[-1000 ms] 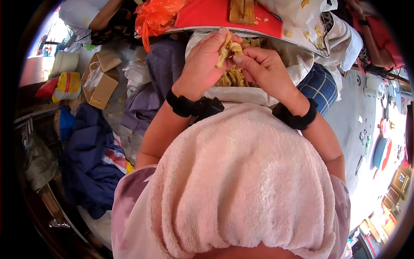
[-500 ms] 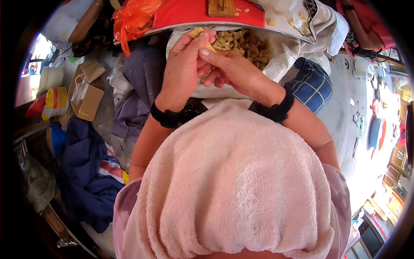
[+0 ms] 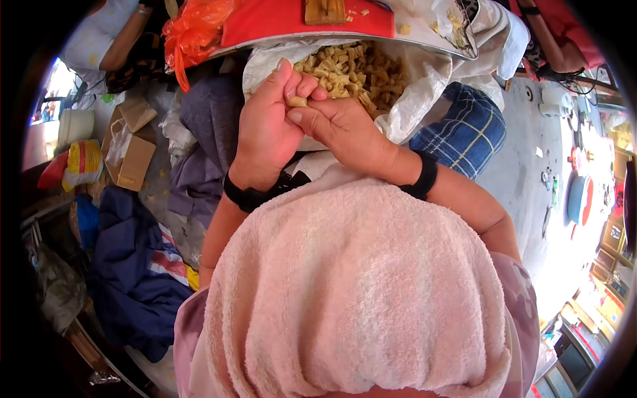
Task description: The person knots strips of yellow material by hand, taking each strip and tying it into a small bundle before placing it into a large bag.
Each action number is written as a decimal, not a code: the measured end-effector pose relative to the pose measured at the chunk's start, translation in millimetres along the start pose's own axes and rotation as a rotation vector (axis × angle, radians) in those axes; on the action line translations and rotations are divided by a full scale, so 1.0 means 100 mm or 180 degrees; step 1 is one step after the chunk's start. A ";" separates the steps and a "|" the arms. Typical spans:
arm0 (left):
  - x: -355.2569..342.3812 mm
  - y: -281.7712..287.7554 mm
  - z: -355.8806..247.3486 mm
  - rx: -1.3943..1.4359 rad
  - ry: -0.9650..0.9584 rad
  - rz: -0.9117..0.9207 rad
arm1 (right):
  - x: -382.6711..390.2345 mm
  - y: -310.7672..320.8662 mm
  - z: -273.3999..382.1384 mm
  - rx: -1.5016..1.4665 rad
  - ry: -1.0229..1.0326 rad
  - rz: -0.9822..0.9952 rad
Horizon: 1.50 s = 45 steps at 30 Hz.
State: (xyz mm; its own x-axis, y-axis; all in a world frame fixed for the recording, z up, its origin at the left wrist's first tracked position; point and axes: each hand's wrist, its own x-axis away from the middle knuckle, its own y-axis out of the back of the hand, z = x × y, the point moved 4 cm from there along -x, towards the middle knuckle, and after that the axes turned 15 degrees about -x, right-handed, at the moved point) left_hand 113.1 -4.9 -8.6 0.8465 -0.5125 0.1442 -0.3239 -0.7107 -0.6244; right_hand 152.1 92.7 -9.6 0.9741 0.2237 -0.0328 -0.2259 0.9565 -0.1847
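Observation:
My left hand (image 3: 269, 126) is curled, palm up, around a small yellowish piece (image 3: 296, 102), of which only a bit shows between the fingers. From the right, my right hand (image 3: 352, 132) presses its thumb against the same piece, its other fingers mostly hidden. Both hands meet just in front of an open white sack (image 3: 424, 109). Inside the sack lies a heap of small yellow-brown folded-looking pieces (image 3: 361, 73); their exact kind cannot be made out. Black bands circle both my wrists.
Above the sack is a metal-edged tabletop with a red mat (image 3: 265, 23), a wooden block (image 3: 325, 10) and an orange plastic bag (image 3: 192, 33). A cardboard box (image 3: 136, 149) and dark blue cloth (image 3: 129, 272) lie left. Other people's arms show at both upper corners.
Both hands have come lower and slightly left, closing more tightly together. The yellow piece that stuck out above the left fingers is now mostly covered. More of the heap shows.

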 end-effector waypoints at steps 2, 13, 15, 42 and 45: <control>0.01 -0.03 -0.02 0.0158 0.0167 0.0055 | 0.05 -0.01 0.08 0.0635 0.0713 0.0045; -0.13 0.17 0.03 -0.2395 0.0132 -0.0771 | -0.32 0.92 -0.43 0.1374 -0.0572 0.0508; -0.11 0.20 0.13 -0.3089 0.0399 -0.0864 | -0.20 1.06 -0.79 0.2077 -0.0702 0.0730; 0.02 -0.17 0.00 -0.0506 0.0227 0.1475 | 0.04 0.49 0.89 0.0787 -0.0165 0.0963; -0.04 -0.11 -0.11 -0.0632 0.0021 0.0606 | 0.07 0.54 0.54 0.1160 -0.1056 0.0964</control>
State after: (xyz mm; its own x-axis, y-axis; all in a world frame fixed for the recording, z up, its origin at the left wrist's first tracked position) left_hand 108.4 -0.6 6.2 0.7599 -0.6486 0.0439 -0.5540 -0.6814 -0.4782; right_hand 146.1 156.5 33.6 0.8236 0.4880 0.2890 -0.5402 0.8303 0.1373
